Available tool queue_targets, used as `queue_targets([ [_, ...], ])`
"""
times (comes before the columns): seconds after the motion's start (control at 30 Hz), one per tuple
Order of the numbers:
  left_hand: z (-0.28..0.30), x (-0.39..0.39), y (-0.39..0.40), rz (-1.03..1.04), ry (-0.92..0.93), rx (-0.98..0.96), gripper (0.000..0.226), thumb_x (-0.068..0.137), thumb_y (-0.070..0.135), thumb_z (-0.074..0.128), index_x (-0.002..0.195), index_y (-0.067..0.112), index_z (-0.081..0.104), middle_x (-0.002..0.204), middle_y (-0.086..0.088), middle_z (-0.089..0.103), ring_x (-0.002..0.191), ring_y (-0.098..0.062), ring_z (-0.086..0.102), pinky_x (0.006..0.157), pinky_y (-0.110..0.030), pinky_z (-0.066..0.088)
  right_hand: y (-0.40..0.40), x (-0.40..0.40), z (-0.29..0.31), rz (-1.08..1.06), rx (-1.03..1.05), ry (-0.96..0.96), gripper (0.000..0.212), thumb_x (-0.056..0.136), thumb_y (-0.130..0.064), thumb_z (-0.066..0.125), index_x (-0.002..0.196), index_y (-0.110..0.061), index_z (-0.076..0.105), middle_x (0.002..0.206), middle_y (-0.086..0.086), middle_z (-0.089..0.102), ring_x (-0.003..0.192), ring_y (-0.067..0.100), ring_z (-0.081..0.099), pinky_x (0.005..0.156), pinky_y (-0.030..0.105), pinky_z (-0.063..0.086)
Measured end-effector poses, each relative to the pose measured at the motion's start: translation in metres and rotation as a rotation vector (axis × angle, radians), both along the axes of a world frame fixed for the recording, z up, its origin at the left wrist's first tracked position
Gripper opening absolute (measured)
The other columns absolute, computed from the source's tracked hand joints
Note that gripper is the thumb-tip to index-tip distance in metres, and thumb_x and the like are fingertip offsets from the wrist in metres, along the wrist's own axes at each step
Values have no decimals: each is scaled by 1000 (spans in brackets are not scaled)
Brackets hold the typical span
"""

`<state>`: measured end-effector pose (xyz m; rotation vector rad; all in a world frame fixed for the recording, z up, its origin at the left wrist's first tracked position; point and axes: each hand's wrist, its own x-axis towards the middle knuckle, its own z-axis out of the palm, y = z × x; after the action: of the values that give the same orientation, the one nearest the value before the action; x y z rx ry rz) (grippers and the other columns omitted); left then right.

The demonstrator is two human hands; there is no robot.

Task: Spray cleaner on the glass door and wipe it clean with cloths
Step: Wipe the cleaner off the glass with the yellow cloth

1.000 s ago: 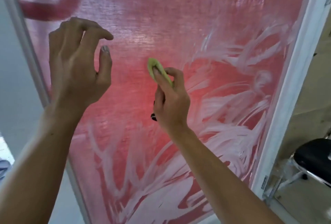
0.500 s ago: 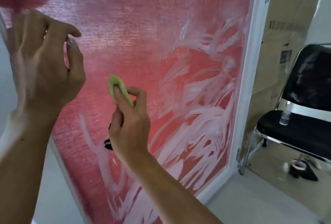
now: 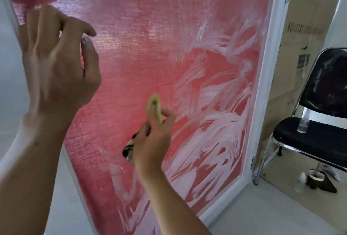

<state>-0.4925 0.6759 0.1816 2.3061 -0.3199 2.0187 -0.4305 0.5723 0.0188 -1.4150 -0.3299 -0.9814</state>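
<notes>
The glass door (image 3: 150,47) fills the view; it looks red and hazy, with thick white cleaner streaks (image 3: 216,122) over its right and lower parts. My right hand (image 3: 152,141) pinches a small yellow-green pad (image 3: 155,103) between thumb and fingers, right at the glass beside the streaks. A dark end (image 3: 128,150) sticks out below that palm; I cannot tell what it is. My left hand (image 3: 56,69) is raised in front of the door's left edge, with fingers loosely bent and nothing in it.
A white door frame (image 3: 262,103) borders the glass on the right. Beyond it stands a black folding chair (image 3: 309,141) with a small clear bottle (image 3: 302,125) on its seat. Cardboard (image 3: 300,19) leans behind, and small items (image 3: 317,178) lie on the floor.
The view has swung right, bringing the chair into sight. My right hand with the pad has moved lower on the glass, closer to the white streaks. My left hand stays raised.
</notes>
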Motion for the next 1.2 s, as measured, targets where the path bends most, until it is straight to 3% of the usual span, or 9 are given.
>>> queue_targets([
  [0.13,-1,-1,-1,2,-4,3,25,109,21,36,112,10,58,99,18,32,105,-39,52,91,-58,45,-2,8,11,-88,46,55,62,98,7,53,147,-30,53,120,-1,44,69,2,48,54,11,37],
  [0.27,-2,-1,-1,-26,-12,18,25,109,19,37,112,8,58,99,21,32,103,-39,52,91,-56,45,31,-56,-8,-10,-381,-282,42,106,-48,30,136,-34,55,112,-3,55,84,12,58,65,36,54],
  [0.43,-1,4,3,6,-13,7,28,110,27,30,112,14,54,101,19,32,101,-28,47,89,-54,44,43,-56,-6,96,-492,-373,35,112,-23,39,137,-26,63,116,0,55,88,15,60,52,28,54],
  [0.57,-1,3,3,-4,-38,8,26,110,24,32,112,12,55,100,20,32,101,-25,44,89,-55,44,9,-16,17,92,-154,-63,59,99,-4,54,138,-47,50,127,-6,49,84,9,60,65,27,57],
  [0.67,-4,2,0,-7,-54,18,24,109,17,37,111,7,59,101,16,39,101,-31,48,89,-56,44,-11,17,39,-23,30,5,65,93,9,53,145,-30,55,126,-2,42,68,9,50,53,13,40],
  [0.83,-5,-1,-4,51,-59,15,22,106,8,41,109,1,61,103,-26,52,101,-47,54,84,-58,45,19,-21,30,-112,-232,-171,34,109,-13,45,138,-26,57,109,-38,46,57,6,52,45,12,42],
  [0.97,-4,-1,-1,66,-25,-4,24,108,13,38,111,3,60,101,-25,51,96,-45,53,80,-56,43,42,-58,15,26,-583,-527,46,114,-22,28,120,-7,71,116,5,60,83,21,57,47,31,52],
  [1.07,-4,-3,-3,56,-53,12,23,106,9,40,109,1,61,100,-13,49,98,-45,53,81,-58,44,24,-34,23,74,-693,-500,35,111,-14,38,138,-15,61,129,10,50,92,29,60,46,33,53],
  [1.2,-4,-4,-5,90,-75,36,23,105,5,42,108,-2,63,102,-22,53,98,-45,54,84,-56,44,-23,13,42,-13,-317,-126,54,94,-3,59,143,-25,50,127,-22,39,85,13,64,66,19,50],
])
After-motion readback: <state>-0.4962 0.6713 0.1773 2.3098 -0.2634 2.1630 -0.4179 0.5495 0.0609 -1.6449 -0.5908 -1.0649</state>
